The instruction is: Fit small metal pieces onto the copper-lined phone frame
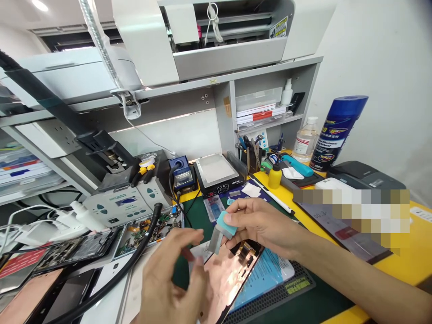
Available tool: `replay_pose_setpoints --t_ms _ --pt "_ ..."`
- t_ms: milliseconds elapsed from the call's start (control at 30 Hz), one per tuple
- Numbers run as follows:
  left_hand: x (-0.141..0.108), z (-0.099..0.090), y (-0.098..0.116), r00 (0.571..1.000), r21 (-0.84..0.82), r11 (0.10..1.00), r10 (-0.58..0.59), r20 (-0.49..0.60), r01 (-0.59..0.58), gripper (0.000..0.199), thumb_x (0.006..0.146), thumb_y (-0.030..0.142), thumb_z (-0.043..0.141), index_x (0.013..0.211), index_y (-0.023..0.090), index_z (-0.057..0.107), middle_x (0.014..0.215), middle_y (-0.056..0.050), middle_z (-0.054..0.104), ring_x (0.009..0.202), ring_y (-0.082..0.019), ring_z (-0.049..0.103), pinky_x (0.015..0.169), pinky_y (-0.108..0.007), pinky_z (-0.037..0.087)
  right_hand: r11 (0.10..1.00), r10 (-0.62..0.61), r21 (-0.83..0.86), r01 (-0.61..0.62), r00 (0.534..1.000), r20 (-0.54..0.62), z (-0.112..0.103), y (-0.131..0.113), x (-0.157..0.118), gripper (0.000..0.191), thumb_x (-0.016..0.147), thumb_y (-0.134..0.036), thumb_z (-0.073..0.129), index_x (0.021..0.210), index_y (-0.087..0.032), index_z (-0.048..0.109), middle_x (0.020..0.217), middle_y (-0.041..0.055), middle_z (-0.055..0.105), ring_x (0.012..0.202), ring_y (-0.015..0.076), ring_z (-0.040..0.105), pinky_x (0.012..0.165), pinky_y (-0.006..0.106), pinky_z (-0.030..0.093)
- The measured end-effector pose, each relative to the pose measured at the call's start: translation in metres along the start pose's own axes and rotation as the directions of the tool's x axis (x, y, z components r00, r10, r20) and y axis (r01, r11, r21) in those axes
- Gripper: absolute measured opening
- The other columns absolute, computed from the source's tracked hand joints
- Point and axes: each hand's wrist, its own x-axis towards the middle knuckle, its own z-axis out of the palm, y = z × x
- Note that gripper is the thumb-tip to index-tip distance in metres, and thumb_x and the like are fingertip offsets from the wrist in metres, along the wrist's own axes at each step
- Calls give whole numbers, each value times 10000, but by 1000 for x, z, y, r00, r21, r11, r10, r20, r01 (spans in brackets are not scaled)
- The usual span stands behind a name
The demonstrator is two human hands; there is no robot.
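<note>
In my right hand (256, 220) a flat metal scraper blade (215, 241) is pinched by its light teal grip (225, 223), the bare blade pointing down and to the left. My left hand (175, 274) hovers beside it with fingers curved and apart, slightly blurred and holding nothing. Beneath both hands lies a copper-backed screen panel (224, 274), with a small flex circuit near its upper right edge. The panel rests partly over a blue and white printed sheet (266, 276) on a dark perforated pad (303, 284). My left hand hides part of the panel.
A heating plate (218, 171) stands at the back, beside a blue soldering station (182, 173). A parts tray (145, 227) and a black hose (135, 256) lie left. At right are a yellow bottle (275, 176), a spray can (337, 130) and a phone (340, 225).
</note>
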Motion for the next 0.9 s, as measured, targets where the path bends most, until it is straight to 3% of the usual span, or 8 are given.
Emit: replay_pose_setpoints --t_ms 33,100,167,233,400,567,767,900 --pt "3 0 6 983 -114 976 -181 32 183 208 828 219 619 1024 226 688 897 -58 709 698 -195 652 620 -294 521 1000 -12 -16 11 1000 -5 0 0 0 231 772 -281 792 802 -129 622 713 41 701 651 169 706 679 329 609" --pt "9 -1 18 871 -292 821 -458 177 491 173 830 356 650 899 209 709 693 -15 663 533 -141 559 491 -238 440 998 -34 -54 34 999 -2 0 1 -1 257 740 -291 817 810 -132 629 702 31 699 637 167 704 674 325 605" --pt "13 0 26 756 -353 669 -575 311 654 247 788 437 696 783 190 696 545 20 568 445 -104 451 435 -214 361 994 -43 -103 44 999 13 0 3 0 271 735 -310 821 834 -132 642 715 35 708 626 162 706 670 310 594" --pt "15 2 29 699 -364 596 -616 364 715 295 757 470 722 724 181 677 498 32 529 418 -87 407 422 -204 324 987 -47 -151 46 999 -1 -1 4 1 263 761 -332 798 862 -136 654 740 41 717 626 161 712 660 294 580" --pt "14 2 18 703 -363 603 -630 331 711 291 749 462 739 739 174 697 544 12 609 416 -87 452 419 -203 347 958 -163 -244 150 986 -31 -3 -1 -2 212 825 -353 732 869 -159 660 736 18 697 678 181 721 642 294 566" --pt "14 1 14 697 -376 588 -625 352 716 263 777 434 733 759 172 715 525 11 620 429 -92 478 445 -206 370 807 -300 -550 217 952 -64 1 -2 -9 169 845 -342 699 874 -176 713 727 9 697 640 132 637 602 247 498" --pt "12 1 13 689 -413 553 -604 400 724 265 801 435 716 790 170 735 548 7 628 422 -89 467 432 -213 369 744 -362 -625 237 929 -78 5 3 -10 178 871 -359 654 870 -189 708 676 -5 665 560 120 567 498 232 425" --pt "12 3 13 698 -445 540 -596 397 714 273 815 433 694 786 166 740 569 0 625 421 -86 457 430 -218 365 669 -400 -696 260 915 -43 8 5 -11 168 888 -332 623 856 -193 712 773 18 699 629 133 584 546 248 443"
